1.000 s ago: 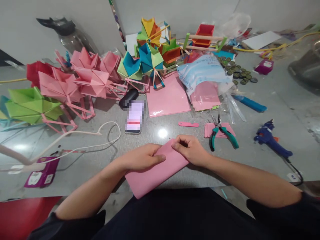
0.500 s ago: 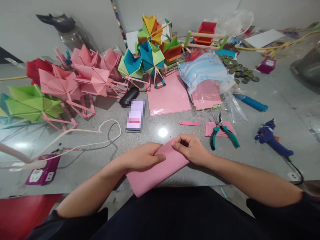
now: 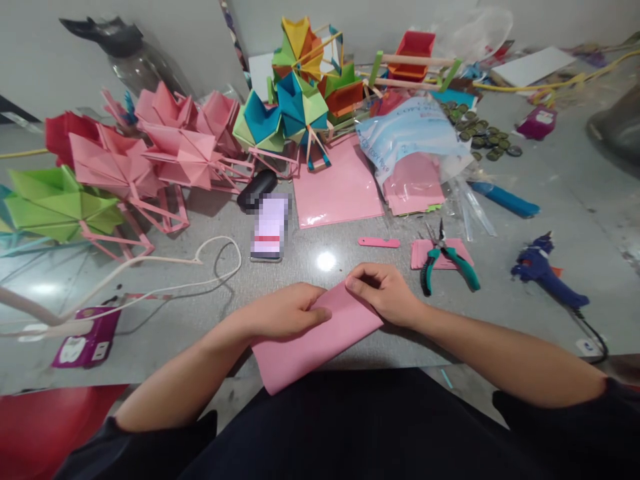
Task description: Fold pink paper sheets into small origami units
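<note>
While both hands press on it, the folded pink paper strip [image 3: 315,337] lies flat at the near edge of the grey speckled tabletop [image 3: 165,287], directly in front of the person's dark-clothed lap. Its long axis runs on a slant, from the near-left corner that overhangs the table edge up to the far-right end under the fingers. The left hand [image 3: 283,312] rests palm down on the strip's upper left edge, fingers extended flat and together, pinning the paper rather than gripping it. The right hand [image 3: 385,293] sits at the strip's far-right end, fingers curled inward with the thumb tucked against them, pinching or creasing that corner. Both hands touch the strip and nearly meet above its middle; the right covers the far end, the left the long edge. Both forearms come in low from the sides.

Beyond the strip to the right lie teal-handled pliers [image 3: 445,260] on a small pink card, and further right a blue glue gun [image 3: 545,273]. Straight beyond the strip sits a smartphone [image 3: 270,230], with a flat pink paper sheet [image 3: 337,187] behind it. Far beyond the strip to the left stand pink folded paper models [image 3: 165,147].
</note>
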`<move>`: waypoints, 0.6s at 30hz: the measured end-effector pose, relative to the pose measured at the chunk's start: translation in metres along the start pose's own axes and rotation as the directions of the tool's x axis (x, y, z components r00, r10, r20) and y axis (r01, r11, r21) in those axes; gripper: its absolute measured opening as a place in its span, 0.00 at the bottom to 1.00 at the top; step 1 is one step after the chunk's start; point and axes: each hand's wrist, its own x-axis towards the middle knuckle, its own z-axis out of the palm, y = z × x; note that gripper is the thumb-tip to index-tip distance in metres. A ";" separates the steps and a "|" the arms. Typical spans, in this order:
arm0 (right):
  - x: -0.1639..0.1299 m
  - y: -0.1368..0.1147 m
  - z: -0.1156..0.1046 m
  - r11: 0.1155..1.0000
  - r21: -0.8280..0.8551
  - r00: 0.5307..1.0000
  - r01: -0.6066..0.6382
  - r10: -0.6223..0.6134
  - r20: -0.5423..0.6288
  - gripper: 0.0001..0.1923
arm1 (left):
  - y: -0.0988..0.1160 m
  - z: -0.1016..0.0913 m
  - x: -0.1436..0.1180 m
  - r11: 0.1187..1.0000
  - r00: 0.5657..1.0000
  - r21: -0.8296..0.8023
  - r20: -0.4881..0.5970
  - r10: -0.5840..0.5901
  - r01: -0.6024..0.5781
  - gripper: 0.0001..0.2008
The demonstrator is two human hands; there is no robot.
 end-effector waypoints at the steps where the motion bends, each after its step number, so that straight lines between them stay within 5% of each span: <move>1: 0.000 0.000 0.000 1.000 0.006 1.000 0.005 -0.005 -0.005 0.15 | 0.000 0.000 0.000 1.000 1.000 0.009 -0.004 0.004 -0.004 0.16; 18: 0.015 -0.009 -0.043 0.992 -0.054 0.974 0.111 -0.119 -0.193 0.13 | -0.003 -0.001 0.002 0.997 0.999 -0.073 -0.035 0.034 -0.036 0.17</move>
